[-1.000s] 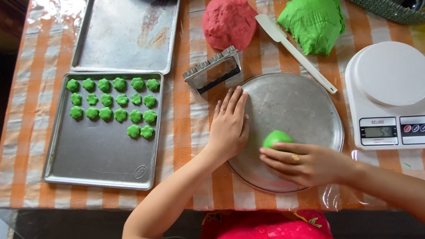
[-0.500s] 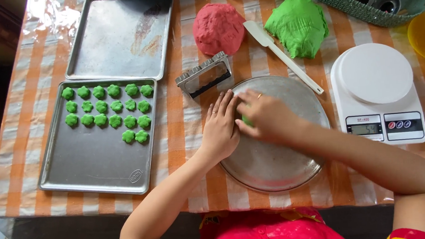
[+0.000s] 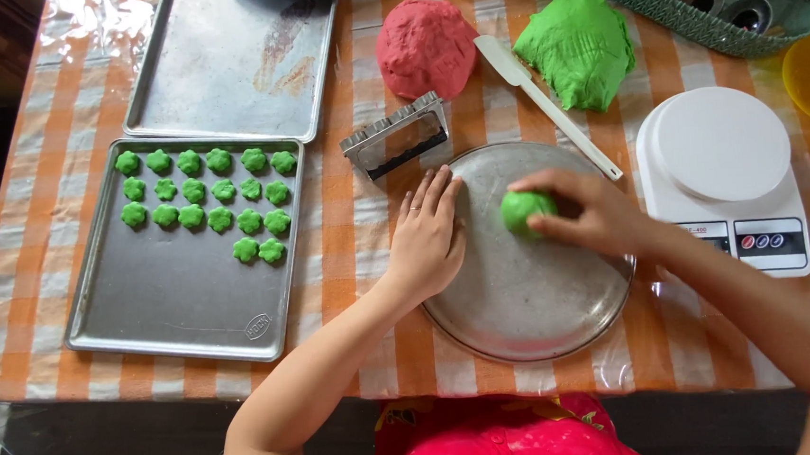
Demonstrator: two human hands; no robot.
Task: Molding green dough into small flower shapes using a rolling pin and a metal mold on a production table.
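Left of the round metal plate (image 3: 525,314), small green dough flowers (image 3: 204,204) are sitting on a baking tray (image 3: 174,320). The left hand (image 3: 428,240) is lying flat on the plate's left rim, fingers together, steadying it. The right hand (image 3: 594,214) is pinching a green dough ball (image 3: 523,210) above the plate's upper middle, fingers clamped around it. Squeezing too hard could be deforming the soft ball; a loose grip might be letting it roll off the plate.

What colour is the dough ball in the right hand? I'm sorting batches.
Green; the dough ball shows best in the head view.
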